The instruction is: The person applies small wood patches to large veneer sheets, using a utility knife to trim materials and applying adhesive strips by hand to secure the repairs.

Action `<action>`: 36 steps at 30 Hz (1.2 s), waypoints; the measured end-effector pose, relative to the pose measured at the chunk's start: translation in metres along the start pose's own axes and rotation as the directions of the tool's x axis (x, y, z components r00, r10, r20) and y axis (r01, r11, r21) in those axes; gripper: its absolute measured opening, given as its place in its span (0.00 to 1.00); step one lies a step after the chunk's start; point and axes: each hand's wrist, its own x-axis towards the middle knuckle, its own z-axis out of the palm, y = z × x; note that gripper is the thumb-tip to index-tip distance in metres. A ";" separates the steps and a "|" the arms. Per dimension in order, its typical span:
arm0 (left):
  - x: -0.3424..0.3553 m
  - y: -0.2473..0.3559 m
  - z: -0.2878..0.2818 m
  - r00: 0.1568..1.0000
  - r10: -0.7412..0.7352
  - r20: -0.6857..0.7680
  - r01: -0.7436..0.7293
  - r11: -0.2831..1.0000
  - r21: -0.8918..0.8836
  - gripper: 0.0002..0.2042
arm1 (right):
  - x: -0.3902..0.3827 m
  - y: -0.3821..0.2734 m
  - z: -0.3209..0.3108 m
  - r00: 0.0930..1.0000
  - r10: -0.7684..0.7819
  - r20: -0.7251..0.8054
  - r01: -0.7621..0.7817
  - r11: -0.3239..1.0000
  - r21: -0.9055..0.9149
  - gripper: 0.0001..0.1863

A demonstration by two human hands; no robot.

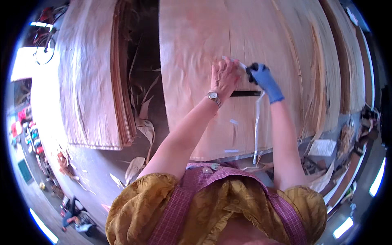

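Holding white tape (257, 126): right hand (264, 79) clamped on it, left hand (224, 77) spread on veneer (194, 45). Tape looks light, floppy tbh; pinch near end.

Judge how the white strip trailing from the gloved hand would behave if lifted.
The white strip is probably floppy, since its tail curves away from the right hand. It looks thin, so likely light. Pale pieces flat on the veneer suggest it might cling.

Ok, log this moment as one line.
left hand: bare, on wood veneer sheet | right hand: gloved, closed on white tape strip | veneer stack: to the left
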 end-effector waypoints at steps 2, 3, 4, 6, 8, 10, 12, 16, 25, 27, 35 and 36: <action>0.002 -0.005 -0.002 0.998 0.040 0.053 -0.040 0.999 -0.003 0.29 | -0.045 -0.004 0.008 0.966 -0.097 -0.238 0.068 0.990 -0.126 0.08; 0.003 -0.006 -0.004 0.998 0.050 0.033 -0.051 0.999 0.012 0.28 | -0.076 -0.009 0.007 0.944 0.082 -0.320 -0.092 0.996 -0.016 0.07; 0.004 -0.008 -0.006 0.995 0.062 0.083 -0.063 0.998 0.001 0.28 | -0.108 -0.014 -0.001 0.933 0.253 -0.254 -0.185 0.946 0.265 0.07; 0.006 -0.011 -0.011 0.995 0.049 0.091 -0.045 0.998 -0.054 0.28 | -0.168 -0.032 -0.006 0.898 0.430 -0.090 -0.258 0.682 0.685 0.08; 0.006 -0.011 -0.017 0.993 0.053 0.107 -0.045 0.996 -0.081 0.29 | -0.227 -0.043 -0.009 0.877 0.470 -0.095 -0.235 0.595 0.768 0.08; 0.007 -0.012 -0.023 0.991 0.064 0.119 -0.052 0.993 -0.105 0.29 | -0.278 -0.043 -0.008 0.813 0.550 -0.190 -0.309 0.684 0.661 0.10; 0.006 -0.018 -0.032 0.976 0.094 0.195 -0.073 0.991 -0.111 0.32 | -0.313 -0.032 -0.010 0.713 0.402 -0.574 -0.280 0.914 0.293 0.11; -0.006 -0.053 -0.061 0.970 0.188 0.154 -0.125 0.930 -0.346 0.35 | -0.385 -0.052 -0.026 0.324 -0.036 -0.946 -0.582 0.780 -0.229 0.11; 0.013 -0.226 -0.135 0.940 0.268 0.212 -0.200 0.934 -0.295 0.32 | -0.315 -0.240 -0.064 -0.102 -0.199 -0.975 -0.272 0.948 -0.165 0.14; 0.051 -0.268 -0.141 0.924 0.268 0.272 -0.189 0.940 -0.285 0.28 | -0.265 -0.269 -0.071 -0.072 -0.115 -0.991 -0.185 0.978 -0.100 0.14; 0.218 -0.415 -0.170 0.913 0.348 0.214 -0.276 0.911 -0.306 0.21 | 0.042 -0.335 -0.076 0.567 0.519 -0.640 0.179 0.680 0.711 0.13; 0.242 -0.431 -0.176 0.909 0.358 0.213 -0.290 0.911 -0.293 0.22 | 0.083 -0.340 -0.076 0.610 0.534 -0.585 0.119 0.669 0.734 0.12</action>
